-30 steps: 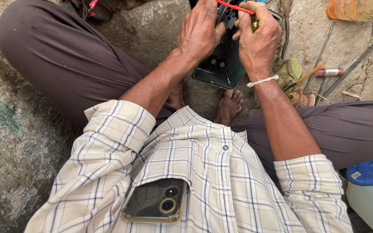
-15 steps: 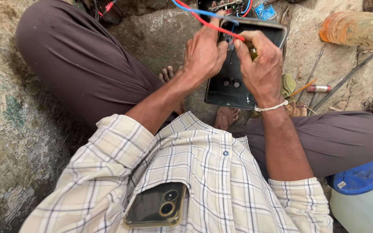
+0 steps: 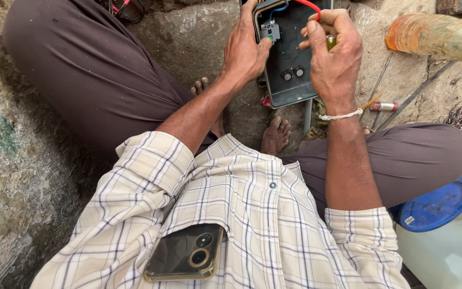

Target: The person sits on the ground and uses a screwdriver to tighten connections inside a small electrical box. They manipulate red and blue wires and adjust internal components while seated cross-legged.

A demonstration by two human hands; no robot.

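We are gripping the left edge of the dark box (image 3: 290, 59) with our left hand (image 3: 244, 51), thumb pressing near a small grey block (image 3: 270, 30) inside its upper left corner. Our right hand (image 3: 335, 53) is closing around a small yellowish tool (image 3: 330, 42), fingers curling shut on it beside a red wire (image 3: 310, 5); a blue wire (image 3: 280, 8) is looping just left of that. The box is lying straight ahead of both hands, its long axis running away from us, its near end resting on the stone floor (image 3: 199, 37) above our bare feet (image 3: 276, 134). Both hands are on it; the left is the one steadying it. Two round black knobs (image 3: 293, 72) are sitting at the box's middle.

Outward, an orange-stained bottle (image 3: 437, 35) is lying at the floor's upper right corner. A blue lid (image 3: 434, 206) on a pale container is standing at our right knee. A phone (image 3: 185, 259) is sitting in our shirt pocket.
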